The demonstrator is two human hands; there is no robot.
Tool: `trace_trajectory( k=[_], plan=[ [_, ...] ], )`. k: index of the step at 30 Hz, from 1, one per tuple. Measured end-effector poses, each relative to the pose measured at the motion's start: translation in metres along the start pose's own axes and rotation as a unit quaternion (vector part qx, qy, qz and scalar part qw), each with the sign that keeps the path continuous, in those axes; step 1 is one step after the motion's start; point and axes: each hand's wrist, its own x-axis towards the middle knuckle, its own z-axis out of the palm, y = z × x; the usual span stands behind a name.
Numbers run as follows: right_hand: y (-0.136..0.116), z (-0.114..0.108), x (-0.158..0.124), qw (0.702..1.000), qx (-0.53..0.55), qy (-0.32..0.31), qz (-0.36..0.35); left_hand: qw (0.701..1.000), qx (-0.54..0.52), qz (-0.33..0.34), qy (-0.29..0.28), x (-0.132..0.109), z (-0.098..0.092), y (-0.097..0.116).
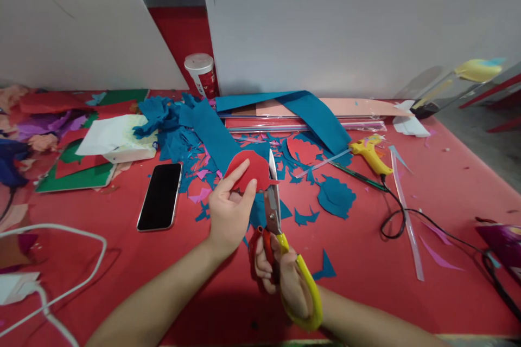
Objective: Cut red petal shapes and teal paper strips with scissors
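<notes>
A red paper piece with a scalloped edge (pixel 253 169) is pinched between the thumb and fingers of my left hand (pixel 230 217). My right hand (pixel 287 276) grips scissors (pixel 273 211) that have one yellow and one red handle. The blades point away from me and stand slightly apart at the right edge of the red piece, where a thin point of paper sticks out past them. Beneath the hands and blades lie blue paper scraps. To the right rest a blue scalloped piece (pixel 336 196) and another red scalloped piece (pixel 303 150).
A phone (pixel 160 197) lies left of my left hand. A yellow glue gun (pixel 371 154) with a black cord is at the right. Blue strips (pixel 317 116), a lidded cup (pixel 201 75), crumpled paper and a white box (pixel 118 138) stand farther back. A white cable (pixel 103 249) loops at the left.
</notes>
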Motion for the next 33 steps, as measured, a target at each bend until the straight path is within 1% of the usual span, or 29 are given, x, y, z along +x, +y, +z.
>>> trace_trajectory(
  k=[5, 11, 20, 33],
  plan=[
    [0.005, -0.003, 0.0, 1.0, -0.001, 0.008, 0.01, 1.0, 0.005, 0.019, 0.009, 0.0, -0.001, 0.0],
    [0.013, -0.004, 0.002, 0.999, 0.039, -0.002, -0.018, 1.0, -0.004, 0.022, 0.006, 0.0, -0.001, 0.001],
    [0.004, 0.001, 0.002, 0.999, 0.041, -0.005, -0.006, 1.0, -0.009, 0.027, 0.007, 0.0, -0.001, -0.001],
    [0.003, -0.002, 0.001, 0.999, 0.025, 0.004, 0.03, 1.0, 0.007, 0.03, 0.003, 0.004, -0.003, -0.002]
  ],
)
